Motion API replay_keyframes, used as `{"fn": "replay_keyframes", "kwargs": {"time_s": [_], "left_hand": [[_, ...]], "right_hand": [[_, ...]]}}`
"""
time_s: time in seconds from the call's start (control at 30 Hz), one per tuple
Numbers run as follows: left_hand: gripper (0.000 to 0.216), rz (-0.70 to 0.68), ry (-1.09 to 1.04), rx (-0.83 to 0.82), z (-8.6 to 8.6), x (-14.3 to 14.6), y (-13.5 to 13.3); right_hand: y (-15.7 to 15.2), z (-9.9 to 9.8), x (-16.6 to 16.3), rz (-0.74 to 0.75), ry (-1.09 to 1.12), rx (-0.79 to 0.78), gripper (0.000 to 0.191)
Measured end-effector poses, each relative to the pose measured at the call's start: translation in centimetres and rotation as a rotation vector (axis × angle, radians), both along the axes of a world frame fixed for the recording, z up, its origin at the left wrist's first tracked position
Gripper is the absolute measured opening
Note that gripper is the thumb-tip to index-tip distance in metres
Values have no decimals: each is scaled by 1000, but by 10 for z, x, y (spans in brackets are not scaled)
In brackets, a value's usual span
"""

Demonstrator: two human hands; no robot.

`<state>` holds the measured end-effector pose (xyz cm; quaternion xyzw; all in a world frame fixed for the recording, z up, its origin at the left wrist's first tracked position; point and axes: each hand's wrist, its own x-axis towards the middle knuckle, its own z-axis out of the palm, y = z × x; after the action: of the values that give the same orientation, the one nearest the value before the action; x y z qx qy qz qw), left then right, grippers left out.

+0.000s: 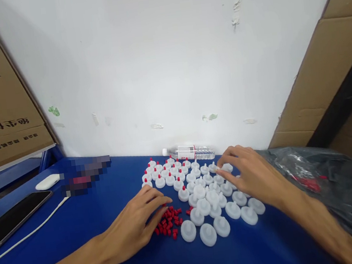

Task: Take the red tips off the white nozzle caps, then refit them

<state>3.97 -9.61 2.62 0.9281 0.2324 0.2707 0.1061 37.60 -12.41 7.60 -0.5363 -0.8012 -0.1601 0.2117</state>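
Dozens of white lids [208, 234] in front of bottle [186, 152], some red-tipped. Loose red caps [165, 225] farther out from bottle. Left hand [138, 217] at red caps, fingers curled — pinch unclear. Right hand [251, 174] near bottle's base, thumb and finger at one lid [213, 168] — cannot tell whether gripping.

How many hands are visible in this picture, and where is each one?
2: the left hand is beside the small red caps; the right hand is over the right side of the white lids.
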Motion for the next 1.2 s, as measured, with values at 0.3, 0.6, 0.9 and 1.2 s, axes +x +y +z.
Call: {"fn": "replay_keyframes", "kwargs": {"time_s": [0.3,0.6,0.9,1.2], "left_hand": [[22,-14,11,-27,0,2,-1],[27,-53,31,-4,3,2,-3],[23,-64,7,-25,6,5,-5],[22,-119,93,-25,-1,3,-1]], "right_hand": [[-7,12,-4,-58,55,-276,22],[-7,8,-6,-70,34,-355,19],[-7,8,-13,-73,22,-394,18],[-6,7,-10,-36,35,-200,30]]}}
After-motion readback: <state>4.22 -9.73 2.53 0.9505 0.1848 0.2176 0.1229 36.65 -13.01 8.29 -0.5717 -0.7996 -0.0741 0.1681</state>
